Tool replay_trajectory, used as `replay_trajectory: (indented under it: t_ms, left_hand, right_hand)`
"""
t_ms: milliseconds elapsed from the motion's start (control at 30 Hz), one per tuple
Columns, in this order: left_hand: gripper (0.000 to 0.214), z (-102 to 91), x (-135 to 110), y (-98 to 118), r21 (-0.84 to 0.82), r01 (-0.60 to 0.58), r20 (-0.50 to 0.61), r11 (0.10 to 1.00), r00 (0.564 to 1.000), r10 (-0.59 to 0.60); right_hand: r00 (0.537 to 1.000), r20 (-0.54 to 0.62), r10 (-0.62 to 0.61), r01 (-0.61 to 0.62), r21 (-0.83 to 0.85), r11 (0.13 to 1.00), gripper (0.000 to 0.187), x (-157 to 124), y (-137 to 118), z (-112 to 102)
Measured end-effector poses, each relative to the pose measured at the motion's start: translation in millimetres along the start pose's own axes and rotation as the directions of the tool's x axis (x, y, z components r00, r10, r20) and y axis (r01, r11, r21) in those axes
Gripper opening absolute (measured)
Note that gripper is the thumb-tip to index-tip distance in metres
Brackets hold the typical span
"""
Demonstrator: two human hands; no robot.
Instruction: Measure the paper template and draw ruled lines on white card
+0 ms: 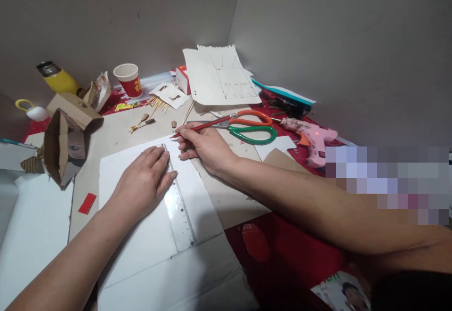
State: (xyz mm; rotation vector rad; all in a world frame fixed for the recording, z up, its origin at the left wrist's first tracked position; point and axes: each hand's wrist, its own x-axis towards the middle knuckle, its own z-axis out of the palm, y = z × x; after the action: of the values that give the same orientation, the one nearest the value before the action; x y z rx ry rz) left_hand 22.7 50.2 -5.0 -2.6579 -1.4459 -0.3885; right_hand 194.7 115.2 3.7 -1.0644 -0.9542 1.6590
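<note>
My left hand (143,184) lies flat with fingers stretched out, pressing a clear plastic ruler (180,212) onto a white sheet (141,245). My right hand (203,146) is closed in a pinch on a red pencil (208,124), whose tip rests at the far end of the ruler near the sheet's top edge. The sheet lies on a brown cardboard panel (113,134).
Green and orange scissors (252,127) and a pink glue gun (312,139) lie right of my hand. Behind are drawn paper patterns (221,77), a red paper cup (129,80), wooden sticks (157,103), a yellow bottle (58,77) and cardboard pieces (65,141) at left.
</note>
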Motion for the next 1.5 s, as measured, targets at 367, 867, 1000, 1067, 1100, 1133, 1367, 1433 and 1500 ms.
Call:
replay_trajectory:
  t_ms: [367,867,1000,1067,1100,1133,1367,1433,1500]
  left_hand:
    - [0.056,-2.6,-0.3,6.3,0.052,0.024,0.042,0.998,0.999,-0.026]
    - [0.07,-6.3,2.1,-30.0,-0.057,0.373,-0.007,0.926,0.928,-0.374]
    - [0.07,-13.4,4.8,-48.0,-0.111,0.523,0.114,0.845,0.851,-0.512]
    - [0.068,-17.4,7.5,-51.9,-0.128,0.566,0.14,0.814,0.823,-0.55]
    - [0.066,-19.7,9.2,-53.2,-0.135,0.579,0.146,0.804,0.814,-0.562]
    - [0.064,-22.3,10.9,-54.5,-0.148,0.591,0.156,0.793,0.806,-0.571]
    - [0.038,-53.9,18.6,-65.5,-0.331,0.642,0.308,0.692,0.767,-0.564]
    - [0.039,-62.0,18.8,-68.1,-0.385,0.645,0.334,0.661,0.764,-0.552]
    - [0.04,-66.8,18.5,-70.8,-0.421,0.66,0.352,0.622,0.751,-0.559]
  right_hand:
    - [1.0,-0.007,0.007,-0.007,0.0,1.0,0.013,-1.9,-5.3,-0.9]
    - [0.998,-0.045,-0.052,0.049,-0.072,0.996,0.016,-1.0,-5.9,0.5]
    - [0.995,-0.026,-0.093,0.089,-0.145,0.986,0.016,-2.4,-2.3,2.1]
    - [0.995,-0.021,-0.094,0.089,-0.183,0.979,0.017,-1.7,-1.3,3.7]
    - [0.995,-0.018,-0.096,0.091,-0.202,0.975,0.017,-1.0,-1.5,4.5]
    - [0.995,-0.013,-0.1,0.095,-0.219,0.971,0.017,-0.4,-2.4,5.1]
    - [0.963,0.199,-0.183,0.254,-0.436,0.863,0.008,-27.9,-16.4,6.0]
    - [0.932,0.29,-0.218,0.348,-0.552,0.758,0.008,-47.3,-16.2,9.9]
    - [0.891,0.399,-0.217,0.453,-0.74,0.497,0.031,-65.0,-13.3,17.1]
